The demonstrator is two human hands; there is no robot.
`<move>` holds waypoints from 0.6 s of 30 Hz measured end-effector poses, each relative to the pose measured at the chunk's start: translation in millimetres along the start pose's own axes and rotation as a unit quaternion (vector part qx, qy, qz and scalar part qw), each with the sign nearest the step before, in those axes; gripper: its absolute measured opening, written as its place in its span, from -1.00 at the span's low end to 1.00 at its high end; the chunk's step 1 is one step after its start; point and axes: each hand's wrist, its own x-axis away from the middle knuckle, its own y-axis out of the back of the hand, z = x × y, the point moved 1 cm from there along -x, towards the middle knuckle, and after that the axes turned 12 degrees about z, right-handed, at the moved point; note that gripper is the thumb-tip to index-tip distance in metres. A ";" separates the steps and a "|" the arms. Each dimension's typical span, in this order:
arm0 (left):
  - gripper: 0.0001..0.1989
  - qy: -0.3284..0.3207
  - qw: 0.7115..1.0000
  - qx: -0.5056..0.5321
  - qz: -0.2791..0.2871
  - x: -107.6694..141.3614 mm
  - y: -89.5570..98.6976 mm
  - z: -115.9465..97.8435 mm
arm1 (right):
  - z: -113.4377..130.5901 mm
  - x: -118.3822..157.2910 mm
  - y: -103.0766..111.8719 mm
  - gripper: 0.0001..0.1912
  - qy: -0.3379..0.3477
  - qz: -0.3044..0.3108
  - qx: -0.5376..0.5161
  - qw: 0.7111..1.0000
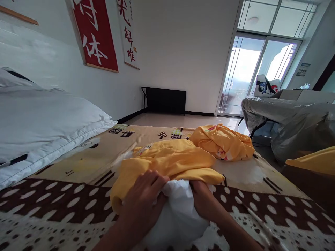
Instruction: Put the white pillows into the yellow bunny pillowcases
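Observation:
A crumpled yellow cloth cover (pixel 167 158) with a small print lies on the bed in front of me. Below its near edge bulges a soft white pillow-like bundle (pixel 180 212), partly covered by the cloth. My left hand (pixel 145 197) is closed on the cover's near edge, its thumb against the white bundle. On the other side of the bundle, my right hand (pixel 202 198) reaches under the yellow edge and grips there; its fingertips are hidden by the cloth. A second yellow cloth bundle (pixel 222 141) rests just beyond, to the right.
White pillows (pixel 52 118) are piled at the left of the patterned bed blanket (pixel 78 165). A yellow cloth corner (pixel 314 161) juts in at right. Behind it stands a plastic-covered table (pixel 295 108) holding bags. A black panel (pixel 166 100) leans by the far wall near a glass door (pixel 243 73).

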 end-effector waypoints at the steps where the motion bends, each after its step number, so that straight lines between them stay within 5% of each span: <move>1: -0.87 0.012 1.000 0.001 -0.006 -1.1 2.1 4.5 | 9.2 3.4 9.0 -0.64 -0.006 0.002 0.017 1.000; 5: -0.83 0.065 0.996 0.057 -0.003 -6.4 11.8 16.8 | 40.1 22.6 21.6 -0.62 0.088 -0.077 0.154 0.981; 8: -0.86 0.102 0.987 0.124 0.021 -8.1 14.4 19.1 | 48.5 34.4 -9.9 -0.60 0.161 -0.130 0.250 0.946; 13: -0.90 0.155 0.973 0.169 0.000 -6.3 14.7 13.8 | 44.5 31.5 -79.1 -0.47 0.083 -0.171 0.340 0.921; 18: -0.90 0.150 0.967 0.205 -0.003 -5.7 19.3 7.4 | 38.3 24.3 -79.1 -0.31 0.141 -0.166 0.358 0.908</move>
